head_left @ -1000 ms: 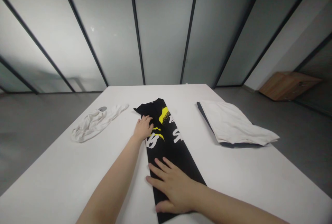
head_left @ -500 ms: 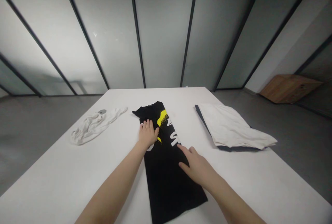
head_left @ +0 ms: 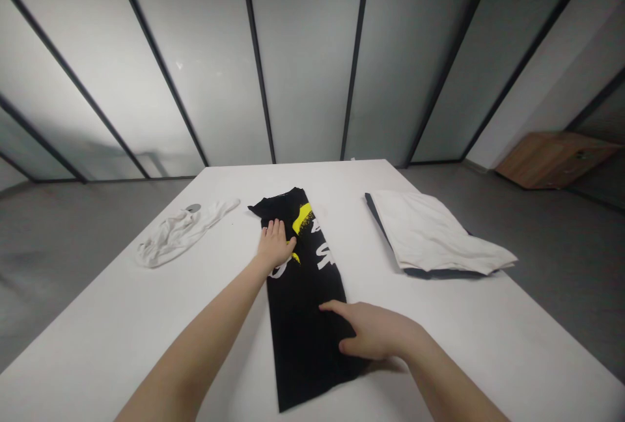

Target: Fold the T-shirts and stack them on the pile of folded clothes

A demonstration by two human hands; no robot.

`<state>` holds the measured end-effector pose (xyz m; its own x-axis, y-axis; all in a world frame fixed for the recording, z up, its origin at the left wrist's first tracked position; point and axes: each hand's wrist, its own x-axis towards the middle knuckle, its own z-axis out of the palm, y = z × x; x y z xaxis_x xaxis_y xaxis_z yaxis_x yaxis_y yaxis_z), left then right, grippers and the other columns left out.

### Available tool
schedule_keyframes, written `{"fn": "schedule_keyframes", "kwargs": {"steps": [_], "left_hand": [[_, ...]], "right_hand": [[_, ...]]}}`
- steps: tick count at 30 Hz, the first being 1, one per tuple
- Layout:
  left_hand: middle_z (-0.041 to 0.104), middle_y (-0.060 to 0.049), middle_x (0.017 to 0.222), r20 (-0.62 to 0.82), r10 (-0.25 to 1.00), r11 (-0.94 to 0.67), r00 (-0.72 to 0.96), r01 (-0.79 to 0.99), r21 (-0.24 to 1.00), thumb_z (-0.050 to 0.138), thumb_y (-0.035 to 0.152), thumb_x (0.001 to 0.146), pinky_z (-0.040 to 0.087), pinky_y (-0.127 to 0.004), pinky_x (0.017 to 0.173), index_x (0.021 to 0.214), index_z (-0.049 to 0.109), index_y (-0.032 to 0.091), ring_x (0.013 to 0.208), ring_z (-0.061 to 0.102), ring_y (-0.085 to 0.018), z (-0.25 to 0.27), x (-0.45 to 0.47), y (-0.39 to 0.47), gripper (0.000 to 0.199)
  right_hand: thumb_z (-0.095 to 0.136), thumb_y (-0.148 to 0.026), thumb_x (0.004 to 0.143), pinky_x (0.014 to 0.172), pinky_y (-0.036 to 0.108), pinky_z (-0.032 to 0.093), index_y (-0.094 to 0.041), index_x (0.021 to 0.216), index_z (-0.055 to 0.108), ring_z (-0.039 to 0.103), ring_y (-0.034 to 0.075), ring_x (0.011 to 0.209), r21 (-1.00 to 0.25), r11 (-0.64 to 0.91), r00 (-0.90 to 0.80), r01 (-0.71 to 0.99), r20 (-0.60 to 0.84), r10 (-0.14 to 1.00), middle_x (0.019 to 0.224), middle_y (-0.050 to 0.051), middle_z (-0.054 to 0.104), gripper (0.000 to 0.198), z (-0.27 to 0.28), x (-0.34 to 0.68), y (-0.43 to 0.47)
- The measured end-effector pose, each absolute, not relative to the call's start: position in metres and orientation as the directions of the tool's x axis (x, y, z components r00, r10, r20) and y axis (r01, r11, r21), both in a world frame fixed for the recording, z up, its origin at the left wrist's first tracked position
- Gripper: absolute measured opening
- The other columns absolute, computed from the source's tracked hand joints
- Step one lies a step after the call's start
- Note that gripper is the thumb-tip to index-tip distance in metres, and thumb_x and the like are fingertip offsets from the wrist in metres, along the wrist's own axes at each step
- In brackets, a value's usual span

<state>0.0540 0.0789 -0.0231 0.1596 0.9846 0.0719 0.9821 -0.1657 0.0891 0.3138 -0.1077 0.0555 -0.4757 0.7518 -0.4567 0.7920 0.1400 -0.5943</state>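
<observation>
A black T-shirt (head_left: 297, 331) with yellow and white print lies lengthwise on the white table, folded into a long narrow shape, its collar at the far end. My left hand (head_left: 275, 243) rests flat on its upper left part, fingers stretched out. Over the right edge of its lower half is my right hand (head_left: 375, 331), with the index finger reaching onto the cloth and the thumb spread apart. The other fingers of that hand are partly hidden. No fabric shows gripped in either hand.
To the right lies a stack of folded clothes, a white garment (head_left: 434, 233) over a dark one (head_left: 439, 273). On the left is a crumpled white cloth (head_left: 170, 236) beside a small grey disc (head_left: 194, 208). A wooden cabinet (head_left: 547, 160) stands beyond the table (head_left: 122, 337).
My right hand has slid down toward me along the T-shirt's right side. My left hand stays in its place on the shirt. The view has shifted slightly.
</observation>
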Motion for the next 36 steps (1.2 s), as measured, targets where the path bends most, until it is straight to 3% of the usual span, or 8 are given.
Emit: {"fn": "schedule_keyframes", "kwargs": {"steps": [3, 7, 14, 18, 24, 29, 34, 36], "left_hand": [[0.029, -0.023, 0.172, 0.084, 0.983, -0.17, 0.164, 0.982, 0.084, 0.036, 0.056, 0.103, 0.02, -0.054, 0.129, 0.166, 0.032, 0.006, 0.162, 0.022, -0.038, -0.024, 0.052, 0.081, 0.08], [0.033, -0.026, 0.169, 0.076, 0.991, -0.114, 0.107, 0.989, 0.092, 0.035, 0.066, 0.101, 0.023, -0.059, 0.127, 0.164, 0.037, 0.005, 0.16, 0.025, -0.042, -0.024, 0.062, 0.086, 0.087], [0.046, -0.033, 0.16, 0.187, 0.969, 0.125, -0.163, 0.973, 0.196, 0.035, 0.055, 0.103, 0.029, -0.069, 0.121, 0.155, 0.049, -0.002, 0.152, 0.037, -0.05, -0.027, 0.109, 0.092, 0.078], [0.041, -0.031, 0.163, 0.221, 0.966, 0.098, -0.133, 0.982, 0.162, 0.037, 0.043, 0.102, 0.026, -0.066, 0.125, 0.158, 0.044, -0.003, 0.156, 0.033, -0.046, -0.026, 0.115, 0.089, 0.073], [0.037, -0.03, 0.166, 0.142, 0.99, -0.013, -0.004, 0.993, 0.121, 0.036, 0.037, 0.101, 0.025, -0.062, 0.127, 0.159, 0.041, -0.004, 0.157, 0.032, -0.042, -0.018, 0.102, 0.093, 0.071], [0.036, -0.03, 0.166, 0.112, 0.987, -0.125, 0.116, 0.989, 0.083, 0.035, 0.032, 0.102, 0.026, -0.059, 0.127, 0.158, 0.041, -0.005, 0.158, 0.032, -0.039, -0.016, 0.088, 0.096, 0.068], [0.037, -0.03, 0.166, 0.123, 0.984, -0.131, 0.126, 0.991, 0.039, 0.035, 0.032, 0.102, 0.026, -0.056, 0.127, 0.158, 0.041, -0.006, 0.157, 0.034, -0.038, -0.011, 0.087, 0.094, 0.068], [0.038, -0.03, 0.165, 0.119, 0.989, -0.091, 0.083, 0.994, 0.064, 0.036, 0.035, 0.103, 0.027, -0.054, 0.127, 0.158, 0.041, -0.006, 0.157, 0.034, -0.039, -0.01, 0.092, 0.088, 0.069]], "right_hand": [[0.071, -0.021, 0.078, 0.076, 0.033, 0.057, -0.039, 0.154, 0.055, 0.074, 0.023, 0.088, -0.666, 0.113, -0.52, 0.737, -0.452, 0.725, 0.131, 0.009, 0.073, 0.08, 0.05, 0.317, -0.104], [0.071, -0.032, 0.086, 0.065, 0.03, 0.054, -0.037, 0.152, 0.055, 0.067, 0.017, 0.066, -0.692, 0.022, -0.508, 0.722, -0.508, 0.695, 0.104, 0.004, 0.075, 0.068, 0.044, 0.32, -0.097], [0.07, -0.034, 0.089, 0.073, 0.031, 0.053, -0.028, 0.145, 0.06, 0.067, 0.02, 0.077, -0.685, 0.03, -0.388, 0.728, -0.375, 0.842, 0.098, 0.003, 0.073, 0.057, 0.039, 0.32, -0.087], [0.073, -0.025, 0.084, 0.065, 0.027, 0.053, -0.027, 0.125, 0.07, 0.065, 0.015, 0.067, -0.721, 0.059, -0.513, 0.69, -0.43, 0.743, 0.092, 0.001, 0.071, 0.041, 0.039, 0.321, -0.089], [0.063, -0.016, 0.09, 0.052, 0.026, 0.058, -0.02, 0.114, 0.065, 0.068, 0.016, 0.054, -0.73, -0.344, -0.61, 0.59, -0.683, 0.402, 0.066, -0.004, 0.065, 0.024, 0.027, 0.296, -0.102], [0.069, -0.018, 0.089, 0.048, 0.021, 0.057, -0.018, 0.105, 0.065, 0.067, 0.013, 0.05, -0.755, -0.39, -0.697, 0.527, -0.646, 0.31, 0.06, -0.005, 0.063, 0.016, 0.015, 0.279, -0.112], [0.08, -0.031, 0.086, 0.051, 0.02, 0.058, -0.02, 0.112, 0.061, 0.069, 0.012, 0.054, -0.711, -0.455, -0.719, 0.536, -0.667, 0.196, 0.073, -0.002, 0.072, 0.034, 0.012, 0.28, -0.108], [0.075, -0.03, 0.089, 0.051, 0.02, 0.057, -0.021, 0.117, 0.061, 0.069, 0.012, 0.052, -0.723, -0.431, -0.709, 0.54, -0.667, 0.231, 0.068, -0.004, 0.07, 0.032, 0.015, 0.284, -0.106]]}}
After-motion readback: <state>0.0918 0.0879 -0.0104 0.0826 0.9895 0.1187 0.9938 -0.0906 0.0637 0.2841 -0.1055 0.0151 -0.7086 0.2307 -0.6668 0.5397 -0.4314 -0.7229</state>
